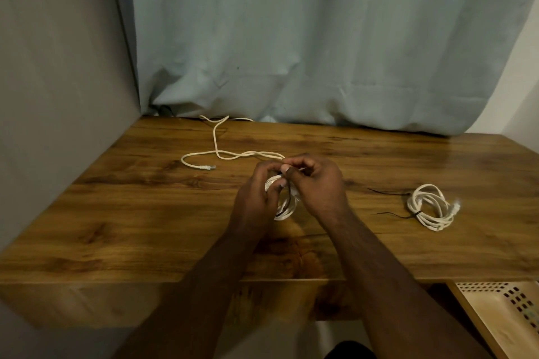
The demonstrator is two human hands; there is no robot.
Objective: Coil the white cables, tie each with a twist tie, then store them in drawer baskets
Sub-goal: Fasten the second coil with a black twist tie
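Note:
Over the middle of the wooden table (116, 213), both hands hold a small coil of white cable (287, 208). My left hand (259, 198) grips the coil's left side. My right hand (316, 183) pinches a thin black twist tie (288, 198) that runs down across the coil. To the right lies a second white coil (431, 207), bound with a black tie whose ends stick out leftward. A loose, uncoiled white cable (221, 154) trails across the back left of the table, its plug end pointing right.
A pale perforated drawer basket (501, 315) stands open below the table's front right corner. A blue-grey curtain (320, 38) hangs behind the table, and a grey wall closes the left side.

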